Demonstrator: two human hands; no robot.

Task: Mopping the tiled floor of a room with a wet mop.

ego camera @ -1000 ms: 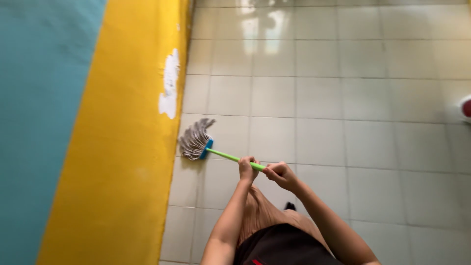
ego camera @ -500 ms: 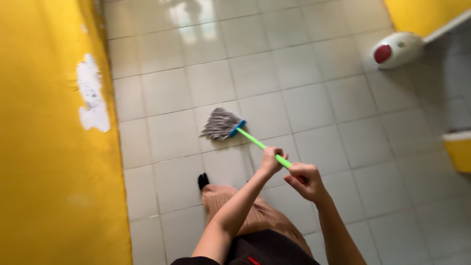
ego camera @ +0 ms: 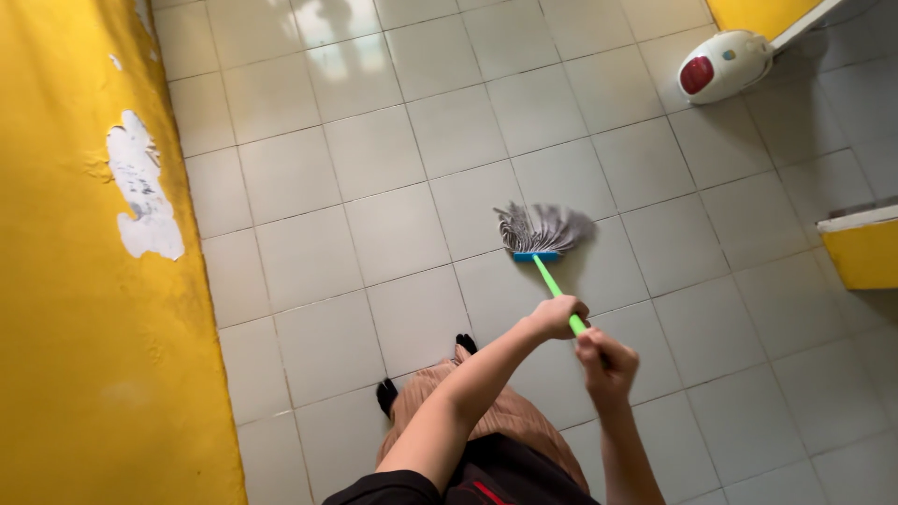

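I hold a mop with a bright green handle [ego camera: 554, 285] in both hands. My left hand [ego camera: 557, 315] grips the handle further down, toward the head. My right hand [ego camera: 608, 361] grips it just behind, closer to my body. The grey string mop head [ego camera: 543, 227] with its blue clamp lies spread on the pale tiled floor [ego camera: 374, 215], ahead of me and slightly to the right. My brown trousers and dark shoes show below my arms.
A yellow wall [ego camera: 84, 309] with a patch of peeled paint [ego camera: 140, 192] runs along the left. A white device with a red panel [ego camera: 720, 64] sits on the floor at the top right. A yellow ledge [ego camera: 865, 245] juts in at the right edge.
The mop head has swept from beside the yellow wall on the left across the tiles to the right. Both hands stayed on the handle, and my view has turned rightward.
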